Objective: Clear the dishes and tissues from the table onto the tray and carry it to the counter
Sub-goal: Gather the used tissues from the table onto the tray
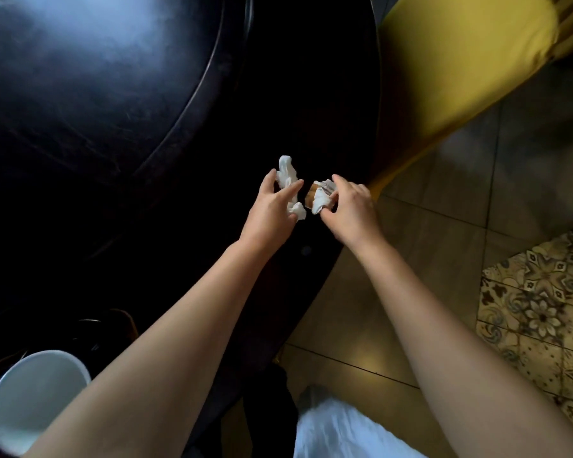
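Near the dark round worktop point(113, 127) edge | your left hand point(272, 209) is pinching a crumpled white tissue point(286, 173) | your right hand point(351, 206) is closing on a white-and-brown paper wad point(320, 196) | both should be feeling weightless, soft; bunch whole.

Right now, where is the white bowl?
In the head view, the white bowl sits at the bottom left on the dark table, just left of the left forearm, far from the tissues.

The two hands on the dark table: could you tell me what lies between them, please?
In the head view, only a narrow strip of bare dark table separates the left hand, on a crumpled white tissue, from the right hand, on a tissue-and-brown-paper wad.
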`<state>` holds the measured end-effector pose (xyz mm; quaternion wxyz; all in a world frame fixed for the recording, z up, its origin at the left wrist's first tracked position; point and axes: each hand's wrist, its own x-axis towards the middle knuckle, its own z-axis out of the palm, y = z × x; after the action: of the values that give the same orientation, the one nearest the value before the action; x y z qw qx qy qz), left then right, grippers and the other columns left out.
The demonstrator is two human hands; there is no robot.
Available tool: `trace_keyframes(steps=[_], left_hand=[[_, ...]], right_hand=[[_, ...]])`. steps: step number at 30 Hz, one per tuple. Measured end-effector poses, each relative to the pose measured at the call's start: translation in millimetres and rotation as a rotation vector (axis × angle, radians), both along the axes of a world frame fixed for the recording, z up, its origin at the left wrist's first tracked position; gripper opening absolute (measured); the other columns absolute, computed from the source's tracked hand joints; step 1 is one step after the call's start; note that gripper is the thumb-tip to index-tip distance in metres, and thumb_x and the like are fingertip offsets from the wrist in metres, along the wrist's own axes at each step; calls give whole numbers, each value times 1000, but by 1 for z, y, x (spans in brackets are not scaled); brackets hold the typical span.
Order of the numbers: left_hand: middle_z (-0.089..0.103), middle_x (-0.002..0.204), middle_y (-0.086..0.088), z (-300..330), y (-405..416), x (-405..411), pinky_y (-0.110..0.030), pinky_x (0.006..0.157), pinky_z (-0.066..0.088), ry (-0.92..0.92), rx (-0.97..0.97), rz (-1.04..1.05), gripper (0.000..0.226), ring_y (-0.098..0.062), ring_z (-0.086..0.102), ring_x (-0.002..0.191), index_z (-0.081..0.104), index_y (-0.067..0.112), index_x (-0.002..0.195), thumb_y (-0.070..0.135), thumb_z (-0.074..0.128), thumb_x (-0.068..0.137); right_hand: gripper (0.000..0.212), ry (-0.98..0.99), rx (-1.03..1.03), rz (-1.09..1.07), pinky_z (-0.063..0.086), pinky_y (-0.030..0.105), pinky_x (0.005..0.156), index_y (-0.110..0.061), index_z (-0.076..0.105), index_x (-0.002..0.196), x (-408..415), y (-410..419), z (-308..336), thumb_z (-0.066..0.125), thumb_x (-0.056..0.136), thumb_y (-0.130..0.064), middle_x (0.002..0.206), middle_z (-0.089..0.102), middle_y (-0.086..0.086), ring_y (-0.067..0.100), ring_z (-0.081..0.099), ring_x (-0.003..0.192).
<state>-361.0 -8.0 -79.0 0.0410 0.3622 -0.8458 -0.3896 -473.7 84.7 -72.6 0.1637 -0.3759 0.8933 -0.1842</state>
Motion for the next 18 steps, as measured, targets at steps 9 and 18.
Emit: trace_keyframes(steps=[9,18], left_hand=[[49,133,-12,-4,0,3,-15,83,35,43,-161,-18,41,-24,51,117,53,1,124,2,53,83],[55,127,-13,-2,12,22,-18,85,38,73,-168,30,38,-24,55,112,57,2,120,7,60,82]], right_hand=[[26,65,39,103,44,41,97,-10,66,99,-15,-3,-14,71,74,-13,133,46,13,32,35,125],[21,34,-15,80,42,33,93,0,66,97,-7,-8,-16,68,77,-6,120,54,17,32,45,115]])
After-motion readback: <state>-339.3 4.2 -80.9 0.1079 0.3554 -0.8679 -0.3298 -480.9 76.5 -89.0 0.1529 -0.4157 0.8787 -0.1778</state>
